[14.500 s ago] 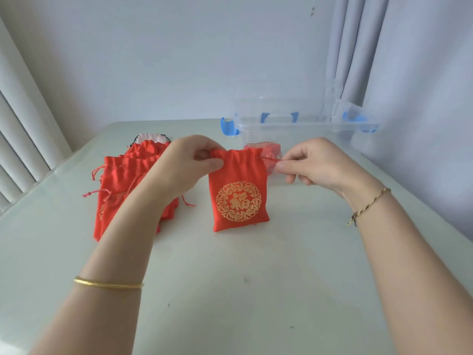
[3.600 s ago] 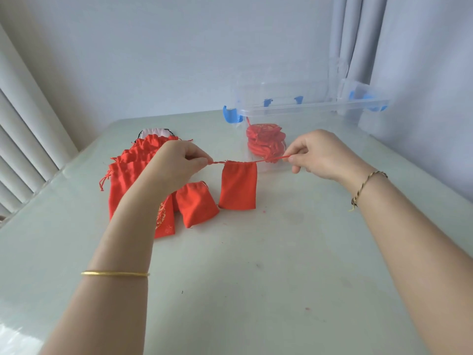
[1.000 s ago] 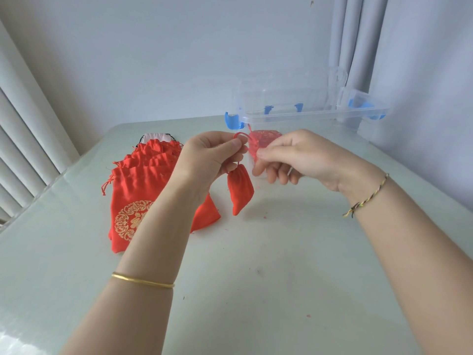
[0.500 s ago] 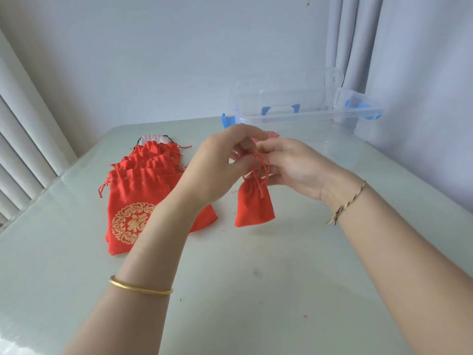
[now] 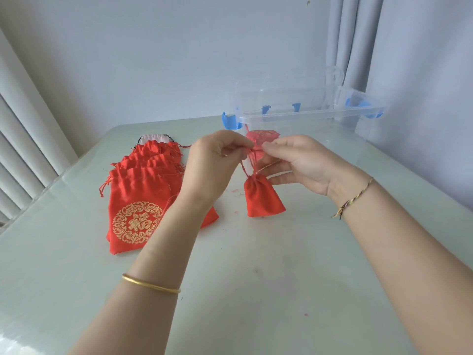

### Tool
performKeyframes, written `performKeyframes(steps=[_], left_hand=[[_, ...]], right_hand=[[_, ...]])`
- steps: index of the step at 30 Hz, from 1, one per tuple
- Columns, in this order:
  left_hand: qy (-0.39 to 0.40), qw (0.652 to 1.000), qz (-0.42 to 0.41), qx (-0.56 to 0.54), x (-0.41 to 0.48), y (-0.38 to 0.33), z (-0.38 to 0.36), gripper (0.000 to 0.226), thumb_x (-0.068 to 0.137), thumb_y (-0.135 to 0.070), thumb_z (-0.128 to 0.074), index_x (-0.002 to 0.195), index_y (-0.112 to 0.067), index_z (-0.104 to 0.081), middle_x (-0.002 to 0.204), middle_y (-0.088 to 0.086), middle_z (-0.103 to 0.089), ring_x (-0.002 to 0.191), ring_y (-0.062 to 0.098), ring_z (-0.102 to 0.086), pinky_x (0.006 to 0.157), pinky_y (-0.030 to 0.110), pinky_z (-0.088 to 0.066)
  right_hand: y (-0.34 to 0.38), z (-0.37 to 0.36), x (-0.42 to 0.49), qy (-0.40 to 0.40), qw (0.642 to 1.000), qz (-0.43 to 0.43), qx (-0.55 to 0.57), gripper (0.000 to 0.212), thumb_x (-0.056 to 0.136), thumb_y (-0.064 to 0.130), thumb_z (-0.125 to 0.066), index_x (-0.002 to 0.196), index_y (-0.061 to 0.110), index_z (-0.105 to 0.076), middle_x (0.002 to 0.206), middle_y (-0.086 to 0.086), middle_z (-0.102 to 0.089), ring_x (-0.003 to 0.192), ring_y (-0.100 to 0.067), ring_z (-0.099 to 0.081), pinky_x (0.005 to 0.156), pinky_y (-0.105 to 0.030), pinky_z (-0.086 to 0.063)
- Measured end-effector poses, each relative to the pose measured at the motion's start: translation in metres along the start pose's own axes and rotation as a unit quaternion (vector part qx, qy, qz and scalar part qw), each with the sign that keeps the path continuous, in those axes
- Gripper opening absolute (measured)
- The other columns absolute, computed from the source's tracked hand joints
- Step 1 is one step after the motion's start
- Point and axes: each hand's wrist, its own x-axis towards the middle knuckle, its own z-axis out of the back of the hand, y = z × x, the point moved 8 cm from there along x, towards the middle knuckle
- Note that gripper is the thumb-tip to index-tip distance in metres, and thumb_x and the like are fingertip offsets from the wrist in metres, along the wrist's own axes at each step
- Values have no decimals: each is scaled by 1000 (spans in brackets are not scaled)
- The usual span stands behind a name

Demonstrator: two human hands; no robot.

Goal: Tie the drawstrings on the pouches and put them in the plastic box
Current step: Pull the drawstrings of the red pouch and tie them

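A pale, glossy table [image 5: 256, 290] fills most of the scene, with a grey curtain [image 5: 358, 47] hanging at the far right and white blinds [image 5: 23, 139] along the left. At the far right of the table stands the clear plastic box [image 5: 307, 116] with blue latches, its lid off. A few red pouches already in the box [image 5: 262, 136] show through its near wall.

On the left of the table lies a stack of red pouches [image 5: 135, 190], fanned out away from the viewer. The nearest one shows a gold round emblem, and something white [image 5: 153, 137] peeks out at the far end of the stack.

Both hands are raised over the middle of the table, just in front of the box. The left hand [image 5: 212, 170] has its thumb and fingers pressed together on the drawstrings [image 5: 249, 162]. The right hand [image 5: 302, 165] pinches the same drawstrings between thumb and forefinger, close beside the left fingertips, while its other fingers stretch out loose beneath.

From those drawstrings hangs the small red pouch [image 5: 263, 198], neck gathered tight, plain side showing, tilted a little. Its bottom edge is at or just above the table; I cannot tell which.

A gold bangle [image 5: 151, 284] circles the left forearm, and a braided cord bracelet [image 5: 353, 199] sits on the right wrist.
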Motion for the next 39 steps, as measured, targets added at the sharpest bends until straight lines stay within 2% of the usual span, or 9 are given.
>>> performKeyframes(steps=[6,12,17,21,24,26,29,35,39], left_hand=[[-23,993,115,-21,1,28,7,7,90,-8,-52,86,-10,-58,73,-4,-66,66,9,-62,67,30,-51],[19,984,147,100,1,43,3,14,94,-18,-37,88,-7,-45,78,6,-66,75,26,-59,72,41,-49],[25,976,198,89,0,53,7,21,93,-14,-31,74,-12,-40,69,5,-62,62,22,-53,58,31,-40],[27,963,242,-112,-4,46,-5,20,95,-9,-30,78,-13,-39,76,4,-66,67,16,-61,58,26,-40],[9,930,233,-285,-6,35,-12,25,96,-9,-35,72,-13,-40,89,8,-70,84,20,-67,68,25,-48],[5,916,231,-330,-7,34,-12,27,96,-12,-41,69,-13,-40,80,6,-71,78,19,-68,65,23,-48],[25,923,250,-290,-10,40,-14,26,95,-21,-48,70,-14,-48,63,-2,-65,62,13,-64,58,21,-44],[102,940,262,-192,-13,43,-20,19,92,-26,-56,82,-11,-63,71,-1,-63,58,6,-57,59,18,-44],[161,951,232,-122,-14,34,-25,10,85,-18,-65,82,-9,-67,72,5,-61,62,9,-55,64,19,-48]], right_hand=[[-1,10,3,-56,994,7,92,37,90,16,-51,54,14,-41,79,-8,-64,58,-15,-59,55,-23,-45],[-7,1,5,4,960,-2,281,39,94,22,-41,56,17,-43,82,-6,-71,60,-13,-65,50,-19,-48],[-21,11,8,-61,982,-11,181,34,96,25,-44,64,16,-42,53,0,-58,44,-14,-54,44,-19,-45],[-31,16,10,-115,993,-4,27,35,96,21,-47,62,13,-43,51,-4,-51,43,-18,-44,40,-21,-38],[-31,14,10,-119,993,-2,5,34,96,21,-48,63,13,-44,52,-4,-52,42,-17,-44,41,-21,-38],[-29,13,10,-115,993,-6,10,33,96,22,-48,64,12,-44,54,-6,-54,41,-16,-46,40,-21,-39],[-23,14,8,-114,993,-2,31,32,96,22,-47,65,12,-46,59,-8,-60,42,-14,-50,41,-20,-42],[2,15,4,-114,988,60,84,30,94,21,-51,65,12,-50,82,-18,-60,46,-11,-56,44,-20,-45],[12,5,1,-95,990,79,64,28,92,22,-54,67,12,-58,68,-3,-58,46,-7,-52,46,-17,-44]])
